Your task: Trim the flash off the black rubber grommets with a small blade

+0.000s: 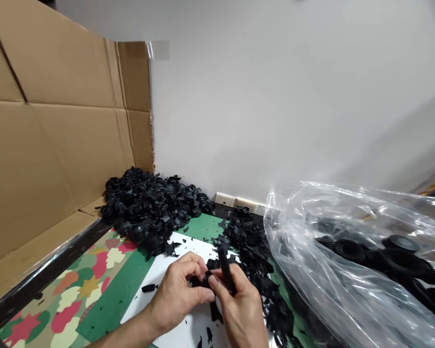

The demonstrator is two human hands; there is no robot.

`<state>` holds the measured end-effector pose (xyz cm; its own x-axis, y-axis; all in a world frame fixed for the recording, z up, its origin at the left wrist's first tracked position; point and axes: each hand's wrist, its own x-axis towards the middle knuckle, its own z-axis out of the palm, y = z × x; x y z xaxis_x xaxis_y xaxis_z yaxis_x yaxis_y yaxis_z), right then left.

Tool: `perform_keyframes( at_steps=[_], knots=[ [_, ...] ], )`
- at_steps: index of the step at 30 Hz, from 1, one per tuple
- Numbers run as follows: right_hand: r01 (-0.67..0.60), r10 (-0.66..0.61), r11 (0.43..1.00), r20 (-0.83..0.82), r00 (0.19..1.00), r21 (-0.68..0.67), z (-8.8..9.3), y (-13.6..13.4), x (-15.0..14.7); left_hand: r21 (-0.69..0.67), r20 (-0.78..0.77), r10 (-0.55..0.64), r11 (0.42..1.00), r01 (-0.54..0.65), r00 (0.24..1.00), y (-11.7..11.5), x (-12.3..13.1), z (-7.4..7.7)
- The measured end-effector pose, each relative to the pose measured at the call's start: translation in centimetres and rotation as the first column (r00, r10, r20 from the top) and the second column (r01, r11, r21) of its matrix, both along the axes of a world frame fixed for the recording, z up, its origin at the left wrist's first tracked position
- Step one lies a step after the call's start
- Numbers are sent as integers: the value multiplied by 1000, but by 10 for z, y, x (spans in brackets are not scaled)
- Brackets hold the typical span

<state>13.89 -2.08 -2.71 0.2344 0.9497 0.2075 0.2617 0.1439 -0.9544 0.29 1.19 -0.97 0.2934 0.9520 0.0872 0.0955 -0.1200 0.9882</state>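
Our left hand [177, 297] and right hand [241, 302] are pressed together, pinching a ribbed black rubber piece [206, 277] above the white sheet [141, 314] near the surface's [110, 302] front edge; it looks light and soft, so we'd grip the ribs.

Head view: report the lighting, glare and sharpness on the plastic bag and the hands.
In the head view, light falls soft and even across the white wall; bright glare streaks the clear plastic bag, partly veiling the black moulded parts inside; the left hand and right hand show no heavy blur; wide-angle distortion slants the cardboard sheet.
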Motion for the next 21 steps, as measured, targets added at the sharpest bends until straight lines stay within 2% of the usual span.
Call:
perform_keyframes(
  at_steps=[3, 5, 9, 11, 15, 17, 19, 21],
  knots=[
    [44, -47, 998, -49, 998, -49, 2, 3, -1, 60, -85, 2, 998, 3, 996, -5, 2, 7],
    [61, -63, 998, -40, 997, -35, 2, 4, -2, 88, -198, 33, 996, -15, 980, -7, 3, 11],
    [95, -95, 995, -32, 995, -6, 2, 5, -5, 23, -403, 4, 1000, 5, 915, -9, 3, 14],
    [99, -101, 994, -40, 994, -35, 2, 6, -7, 17, -399, -36, 999, 47, 916, -9, 3, 13],
    [105, -112, 988, -60, 992, -109, 4, 7, -15, 134, -299, -125, 976, 171, 946, -9, -1, 14],
    [124, -130, 986, -55, 990, -109, 5, 8, -16, 169, -262, -137, 968, 185, 955, -11, -3, 16],
    [167, -172, 980, -40, 984, -110, 5, 11, -11, 191, -221, -155, 961, 198, 963, -15, -2, 19],
    [242, -246, 962, -15, 969, -128, 4, 14, 1, 213, -191, -238, 937, 277, 952, -20, 0, 22]
  ],
)
